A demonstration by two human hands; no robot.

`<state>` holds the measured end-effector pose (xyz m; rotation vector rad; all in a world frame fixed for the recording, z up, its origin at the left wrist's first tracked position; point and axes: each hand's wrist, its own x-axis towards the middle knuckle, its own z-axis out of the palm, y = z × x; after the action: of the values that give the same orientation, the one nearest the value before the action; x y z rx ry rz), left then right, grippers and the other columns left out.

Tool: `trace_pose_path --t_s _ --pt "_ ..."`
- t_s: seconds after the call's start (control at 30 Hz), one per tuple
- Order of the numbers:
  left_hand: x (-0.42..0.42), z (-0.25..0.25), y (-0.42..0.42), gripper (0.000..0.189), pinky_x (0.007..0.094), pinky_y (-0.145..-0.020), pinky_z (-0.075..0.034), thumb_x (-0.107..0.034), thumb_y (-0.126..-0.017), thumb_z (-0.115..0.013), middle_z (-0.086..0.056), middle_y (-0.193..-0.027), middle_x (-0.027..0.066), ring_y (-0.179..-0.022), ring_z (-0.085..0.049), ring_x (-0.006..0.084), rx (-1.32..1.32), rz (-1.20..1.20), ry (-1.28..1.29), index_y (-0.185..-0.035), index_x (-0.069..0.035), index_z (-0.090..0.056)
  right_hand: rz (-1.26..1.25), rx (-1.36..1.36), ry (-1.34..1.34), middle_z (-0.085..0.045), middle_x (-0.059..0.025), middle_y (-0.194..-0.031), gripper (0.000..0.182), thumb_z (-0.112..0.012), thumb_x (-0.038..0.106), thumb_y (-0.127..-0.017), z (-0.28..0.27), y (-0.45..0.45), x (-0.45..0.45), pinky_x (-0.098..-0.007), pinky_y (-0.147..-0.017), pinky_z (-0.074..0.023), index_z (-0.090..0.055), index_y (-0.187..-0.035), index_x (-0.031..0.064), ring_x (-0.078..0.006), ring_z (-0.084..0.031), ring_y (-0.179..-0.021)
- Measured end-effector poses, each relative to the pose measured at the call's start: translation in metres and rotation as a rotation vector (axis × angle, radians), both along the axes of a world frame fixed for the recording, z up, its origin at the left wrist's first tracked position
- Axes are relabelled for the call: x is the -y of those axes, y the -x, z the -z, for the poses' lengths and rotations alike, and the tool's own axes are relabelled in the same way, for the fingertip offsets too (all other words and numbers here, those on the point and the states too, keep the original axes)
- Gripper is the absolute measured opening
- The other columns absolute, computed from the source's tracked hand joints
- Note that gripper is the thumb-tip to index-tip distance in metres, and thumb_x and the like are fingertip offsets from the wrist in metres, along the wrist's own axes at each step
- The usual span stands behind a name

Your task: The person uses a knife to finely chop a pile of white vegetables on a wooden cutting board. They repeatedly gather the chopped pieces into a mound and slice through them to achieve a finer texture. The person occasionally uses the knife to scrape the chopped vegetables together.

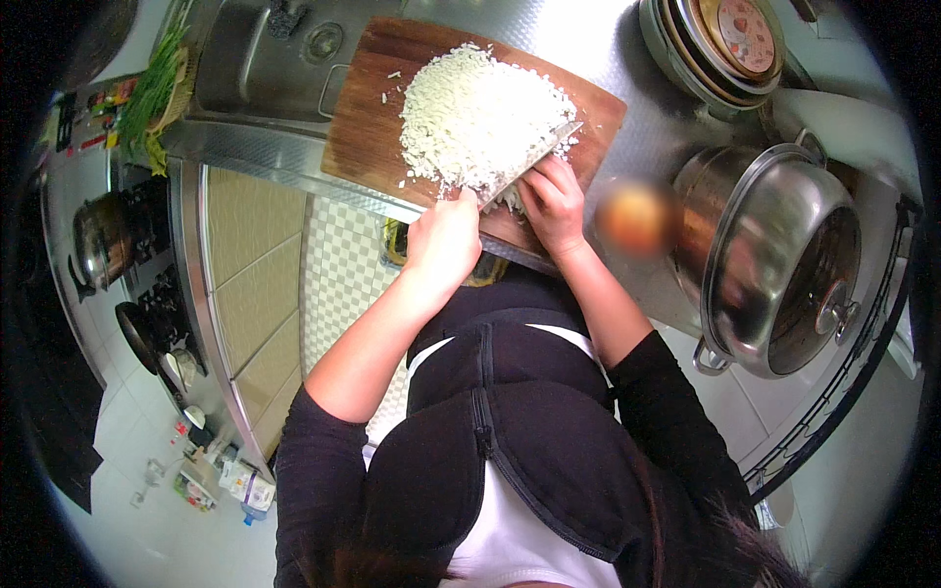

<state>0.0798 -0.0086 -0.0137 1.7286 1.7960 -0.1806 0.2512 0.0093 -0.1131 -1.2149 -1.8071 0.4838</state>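
Note:
My left hand (445,231) is closed around the handle end of a kitchen knife (533,158), whose blade points away to the upper right. My right hand (551,202) is on the near side of the blade, its fingers bent close to the metal and to some chopped pieces; whether it grips any is not clear. Beyond the blade, a large heap of finely chopped pale vegetable (478,110) covers the middle of a wooden cutting board (360,117). A few bits lie scattered at its left. The knife's handle is hidden by my left hand.
The board lies on a metal counter (639,132), by a sink (235,73) at left. To the right stand a big lidded steel pot (764,257), stacked bowls (654,44) and a blurred orange object (636,217). Green stalks (151,95) lie in a basket beyond the sink.

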Motion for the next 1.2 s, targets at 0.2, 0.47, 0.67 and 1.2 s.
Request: trace_pose_path --t_s 0.2,0.47,0.67,1.2 --pt "-0.008 0.030 -0.005 0.013 0.0592 -0.074 -0.052 -0.008 -0.087 -0.055 -0.066 -0.082 0.0283 -0.082 -0.066 0.0487 0.013 -0.004 -0.023 -0.098 -0.003 -0.059 0.009 -0.026 0.012 -0.066 -0.0102 -0.096 0.019 -0.075 -0.002 -0.072 0.001 0.000 -0.001 -0.0398 -0.083 -0.0534 -0.067 -0.089 0.0034 -0.0313 -0.064 -0.092" --pt "-0.002 -0.006 0.002 0.014 0.0594 -0.073 -0.052 -0.007 -0.086 -0.058 -0.065 -0.078 0.0296 -0.081 -0.066 0.0496 -0.017 0.054 0.016 -0.099 -0.003 -0.058 0.013 -0.058 0.018 -0.066 -0.0109 -0.096 0.022 -0.076 -0.003 -0.070 0.005 -0.002 0.003 -0.0397 -0.083 -0.0535 -0.067 -0.089 0.0033 -0.0318 -0.064 -0.093" --pt "-0.003 0.023 -0.002 0.013 0.0599 -0.073 -0.052 -0.008 -0.087 -0.055 -0.066 -0.081 0.0287 -0.083 -0.066 0.0499 -0.008 0.035 -0.019 -0.099 -0.003 -0.058 0.020 -0.054 0.033 -0.066 -0.0109 -0.095 0.022 -0.077 -0.002 -0.069 0.008 -0.002 0.004 -0.0398 -0.083 -0.0534 -0.067 -0.088 0.0025 -0.0322 -0.064 -0.092" --pt "-0.001 0.004 -0.003 0.012 0.0593 -0.074 -0.052 -0.006 -0.086 -0.056 -0.066 -0.082 0.0290 -0.083 -0.066 0.0495 -0.015 0.012 0.053 -0.098 -0.004 -0.058 0.015 -0.054 0.031 -0.064 -0.0119 -0.092 0.018 -0.075 -0.001 -0.068 0.006 -0.002 0.002 -0.0399 -0.081 -0.0529 -0.065 -0.083 0.0016 -0.0324 -0.064 -0.089"
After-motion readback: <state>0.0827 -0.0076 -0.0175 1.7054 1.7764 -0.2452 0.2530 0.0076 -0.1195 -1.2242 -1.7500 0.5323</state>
